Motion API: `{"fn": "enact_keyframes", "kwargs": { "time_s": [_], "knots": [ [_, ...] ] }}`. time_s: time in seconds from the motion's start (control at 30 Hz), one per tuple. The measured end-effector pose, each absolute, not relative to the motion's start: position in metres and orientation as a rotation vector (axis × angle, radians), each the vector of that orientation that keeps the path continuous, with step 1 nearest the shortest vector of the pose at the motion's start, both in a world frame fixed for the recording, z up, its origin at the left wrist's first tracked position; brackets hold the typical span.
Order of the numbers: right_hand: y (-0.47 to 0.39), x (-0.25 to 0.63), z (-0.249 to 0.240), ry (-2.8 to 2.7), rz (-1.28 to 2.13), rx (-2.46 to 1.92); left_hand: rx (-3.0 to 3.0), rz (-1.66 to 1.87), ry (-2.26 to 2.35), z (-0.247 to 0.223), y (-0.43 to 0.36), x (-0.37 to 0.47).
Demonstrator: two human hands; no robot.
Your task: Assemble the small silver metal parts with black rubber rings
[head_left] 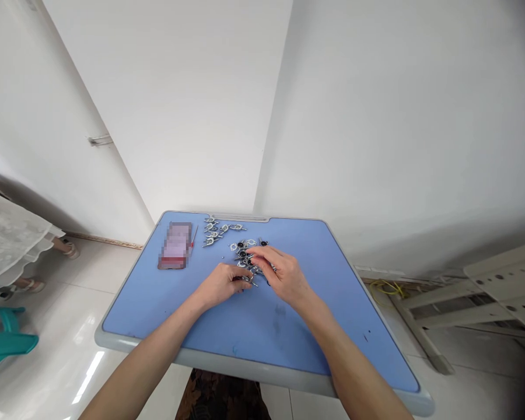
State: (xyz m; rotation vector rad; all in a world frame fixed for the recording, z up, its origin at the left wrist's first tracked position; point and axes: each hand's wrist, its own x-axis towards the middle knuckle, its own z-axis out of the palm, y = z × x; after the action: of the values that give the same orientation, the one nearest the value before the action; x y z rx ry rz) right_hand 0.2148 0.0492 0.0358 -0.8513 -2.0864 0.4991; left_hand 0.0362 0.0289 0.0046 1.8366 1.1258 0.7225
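My left hand (224, 286) is closed in a pinch on a small metal part (247, 279) with a thin prong, just above the blue tabletop. My right hand (285, 273) is beside it on the right, thumb and fingers bent together over the pile. Whatever its fingertips hold is too small to make out. Under and behind both hands lie small metal parts with black round discs (243, 254) and flat silver rings with side tabs (251, 241). The fingers hide some of this pile.
Several similar metal pieces (210, 240) lie at the back of the blue table (166, 329). A phone (175, 245) and a thin screwdriver-like tool (193, 238) are on the left. White walls stand behind; a green stool (9, 338) and another person's skirt (13, 239) are at far left.
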Motion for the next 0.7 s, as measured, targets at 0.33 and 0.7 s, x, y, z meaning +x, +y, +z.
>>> {"fn": "enact_keyframes", "kwargs": {
  "time_s": [0.33, 0.7],
  "knots": [
    [0.0467, 0.2186, 0.0403, -2.135, 0.602, -0.839, 1.799, 0.72, 1.139, 0.0032, 0.0298, 0.0356],
    [0.0478, 0.221, 0.0419, -2.132, 0.626, -0.897, 1.779, 0.704, 1.163, 0.0025, 0.0299, 0.0364]
  ]
}}
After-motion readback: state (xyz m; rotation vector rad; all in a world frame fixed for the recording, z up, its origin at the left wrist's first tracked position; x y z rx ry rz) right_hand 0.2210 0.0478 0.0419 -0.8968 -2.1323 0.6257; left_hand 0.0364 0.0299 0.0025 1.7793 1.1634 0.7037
